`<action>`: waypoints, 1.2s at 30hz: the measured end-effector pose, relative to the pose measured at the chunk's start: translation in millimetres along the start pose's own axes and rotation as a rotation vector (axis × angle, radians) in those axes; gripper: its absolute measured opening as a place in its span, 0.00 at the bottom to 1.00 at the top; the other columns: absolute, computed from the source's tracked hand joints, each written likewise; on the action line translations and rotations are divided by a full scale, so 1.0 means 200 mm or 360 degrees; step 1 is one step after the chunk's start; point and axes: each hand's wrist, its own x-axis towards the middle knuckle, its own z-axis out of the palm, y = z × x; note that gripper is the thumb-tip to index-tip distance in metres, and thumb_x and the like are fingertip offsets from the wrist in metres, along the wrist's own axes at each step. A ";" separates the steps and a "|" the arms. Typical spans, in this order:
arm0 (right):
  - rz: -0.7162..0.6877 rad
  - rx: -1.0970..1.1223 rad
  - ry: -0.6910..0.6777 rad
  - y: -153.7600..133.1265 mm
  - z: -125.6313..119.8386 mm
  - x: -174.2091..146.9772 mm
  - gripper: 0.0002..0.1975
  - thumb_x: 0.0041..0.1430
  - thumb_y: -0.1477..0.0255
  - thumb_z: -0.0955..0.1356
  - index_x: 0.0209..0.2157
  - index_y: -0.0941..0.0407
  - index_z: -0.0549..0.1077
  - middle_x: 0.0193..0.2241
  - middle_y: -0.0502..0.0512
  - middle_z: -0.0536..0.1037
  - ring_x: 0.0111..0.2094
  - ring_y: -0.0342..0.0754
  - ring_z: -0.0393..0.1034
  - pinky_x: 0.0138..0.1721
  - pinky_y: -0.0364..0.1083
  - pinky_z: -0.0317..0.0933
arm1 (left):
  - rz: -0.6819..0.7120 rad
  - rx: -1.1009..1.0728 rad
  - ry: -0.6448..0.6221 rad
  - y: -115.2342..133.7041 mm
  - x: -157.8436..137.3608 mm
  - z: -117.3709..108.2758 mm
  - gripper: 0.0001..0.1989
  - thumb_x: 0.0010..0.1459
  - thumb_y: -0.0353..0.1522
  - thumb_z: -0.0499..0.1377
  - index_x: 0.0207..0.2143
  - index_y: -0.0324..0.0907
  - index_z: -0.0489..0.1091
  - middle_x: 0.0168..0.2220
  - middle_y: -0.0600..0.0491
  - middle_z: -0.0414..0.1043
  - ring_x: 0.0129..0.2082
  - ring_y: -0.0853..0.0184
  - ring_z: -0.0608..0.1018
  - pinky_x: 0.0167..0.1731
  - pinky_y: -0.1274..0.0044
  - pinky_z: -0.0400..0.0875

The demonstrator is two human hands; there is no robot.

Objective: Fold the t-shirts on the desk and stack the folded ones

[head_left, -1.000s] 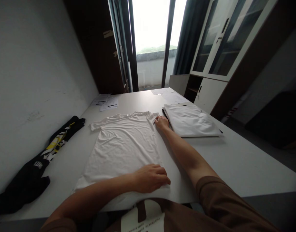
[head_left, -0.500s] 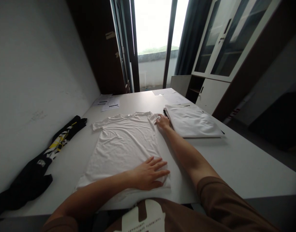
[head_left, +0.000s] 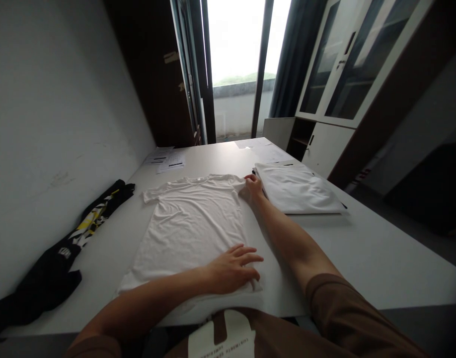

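My left hand lay flat, fingers spread, on the near right hem corner of the white T-shirt, which was spread face-up on the table. Farther off, my right hand pinched its right sleeve, just beside the folded white stack.

Single head view, worn high above near edge of surface, facing forward and down along its length toward window. Wide lens, close: own forearms fill bottom, wall left, cabinet right. No second view to overlap.
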 end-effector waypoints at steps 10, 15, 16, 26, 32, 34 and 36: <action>0.0128 -0.0257 -0.0152 -0.02 0.01 -0.03 0.16 0.68 0.65 0.63 0.50 0.54 0.78 0.44 0.59 0.83 0.46 0.52 0.76 0.47 0.45 0.64 | -0.0206 -0.0230 0.0179 -0.03 0.00 -0.08 0.04 0.65 0.29 0.59 0.41 0.44 0.74 0.55 0.50 0.73 0.58 0.59 0.71 0.62 0.66 0.63; 0.0089 -0.0374 -0.0168 -0.03 0.01 -0.04 0.17 0.70 0.65 0.63 0.54 0.53 0.75 0.43 0.59 0.83 0.46 0.53 0.77 0.47 0.45 0.64 | -0.0386 -0.0128 0.0130 -0.04 0.00 -0.10 0.22 0.58 0.52 0.66 0.40 0.43 0.74 0.49 0.46 0.71 0.51 0.55 0.71 0.55 0.64 0.67; 0.0101 -0.0394 -0.0149 -0.03 0.00 -0.04 0.18 0.70 0.65 0.62 0.56 0.54 0.75 0.43 0.59 0.83 0.46 0.53 0.77 0.47 0.45 0.64 | -0.0397 -0.0113 0.0093 -0.05 0.00 -0.10 0.23 0.57 0.53 0.67 0.39 0.43 0.74 0.49 0.46 0.70 0.50 0.55 0.72 0.53 0.65 0.68; 0.0144 -0.0648 -0.0150 -0.01 -0.02 -0.04 0.15 0.68 0.68 0.63 0.47 0.55 0.78 0.43 0.61 0.83 0.47 0.53 0.77 0.53 0.48 0.62 | -0.0293 -0.0622 -0.0181 -0.11 -0.02 -0.23 0.06 0.63 0.31 0.64 0.42 0.43 0.77 0.35 0.55 0.69 0.31 0.73 0.73 0.34 0.81 0.68; 0.0125 -0.0676 -0.0131 -0.02 -0.01 -0.03 0.14 0.67 0.68 0.64 0.46 0.54 0.80 0.42 0.60 0.83 0.47 0.54 0.77 0.53 0.48 0.62 | -0.0117 -0.1058 -0.0025 -0.13 -0.03 -0.26 0.08 0.67 0.34 0.62 0.40 0.39 0.77 0.44 0.47 0.73 0.34 0.72 0.75 0.35 0.81 0.71; 0.0115 -0.0669 -0.0144 -0.01 -0.01 -0.04 0.14 0.67 0.67 0.64 0.47 0.54 0.80 0.42 0.60 0.83 0.47 0.54 0.77 0.53 0.48 0.63 | -0.0134 -0.1117 -0.0080 -0.13 -0.03 -0.27 0.07 0.68 0.34 0.61 0.40 0.39 0.76 0.43 0.48 0.75 0.34 0.72 0.75 0.34 0.81 0.70; 0.0107 -0.0665 -0.0152 -0.01 -0.01 -0.04 0.14 0.68 0.67 0.64 0.47 0.54 0.80 0.42 0.60 0.83 0.47 0.54 0.77 0.53 0.49 0.63 | -0.0202 -0.1088 -0.0178 -0.13 -0.03 -0.27 0.06 0.68 0.33 0.61 0.41 0.40 0.76 0.38 0.52 0.76 0.33 0.73 0.74 0.34 0.82 0.68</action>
